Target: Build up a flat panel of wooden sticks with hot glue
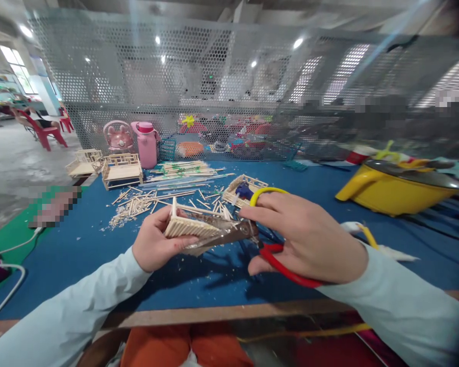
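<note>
Near the middle of the view, my left hand grips a small wooden stick model made of thin sticks side by side. My right hand has its fingers in the handles of a pair of scissors, one yellow and one red. The scissors' blades are spread around the right end of the model and look wrapped in clear tape or film. Just beyond the scissors lies another stick piece with a dark blue object in it. Loose sticks and cut bits are scattered behind my left hand.
Finished-looking stick models stand at the back left beside a pink bottle. A yellow pot with a lid sits at the right. A perforated metal screen rises behind the blue table. A white cable runs along the left.
</note>
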A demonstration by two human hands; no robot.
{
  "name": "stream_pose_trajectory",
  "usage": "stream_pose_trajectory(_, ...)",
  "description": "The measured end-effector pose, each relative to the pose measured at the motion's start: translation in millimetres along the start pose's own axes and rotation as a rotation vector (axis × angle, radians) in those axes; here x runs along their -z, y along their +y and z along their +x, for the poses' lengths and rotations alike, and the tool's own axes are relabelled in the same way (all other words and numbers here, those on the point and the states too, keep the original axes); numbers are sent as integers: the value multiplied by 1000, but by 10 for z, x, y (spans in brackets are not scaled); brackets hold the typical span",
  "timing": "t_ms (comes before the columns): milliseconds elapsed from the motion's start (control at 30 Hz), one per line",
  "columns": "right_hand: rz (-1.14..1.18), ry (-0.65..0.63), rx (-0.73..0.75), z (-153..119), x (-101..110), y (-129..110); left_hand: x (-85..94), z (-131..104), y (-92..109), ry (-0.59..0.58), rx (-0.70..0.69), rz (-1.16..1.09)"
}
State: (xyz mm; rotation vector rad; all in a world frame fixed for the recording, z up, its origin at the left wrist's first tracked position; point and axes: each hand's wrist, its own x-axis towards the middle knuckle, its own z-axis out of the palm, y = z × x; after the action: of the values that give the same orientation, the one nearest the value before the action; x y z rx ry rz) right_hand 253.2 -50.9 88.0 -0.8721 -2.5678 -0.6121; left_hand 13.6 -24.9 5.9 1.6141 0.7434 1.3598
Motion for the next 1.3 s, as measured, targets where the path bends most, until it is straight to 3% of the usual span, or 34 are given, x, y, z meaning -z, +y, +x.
stream_pose_trajectory(400, -20, 28, -21, -32, -64, -34, -34, -14, 44, -11, -29, -20)
stream_pose_trajectory(567, 97, 48, -39, -111, -163, -1, -37, -16, 50, -40, -5, -20)
stream_pose_trajectory(733, 219, 64, -111, -88, -216, -14, -54, 4, 52, 13, 15, 26)
stream_pose_trajectory(900, 83, 87, -84, 28, -182, -56, -45, 17, 23, 19, -26, 57)
stream_pose_trajectory(1067, -15, 75, 2, 97, -147, -69, -20, 20, -42, -69, -69, 68)
stream_pose_trajectory(1300, -126, 104, 35, 112, -145, -84, -44, -28, -27, -75, -23, 82)
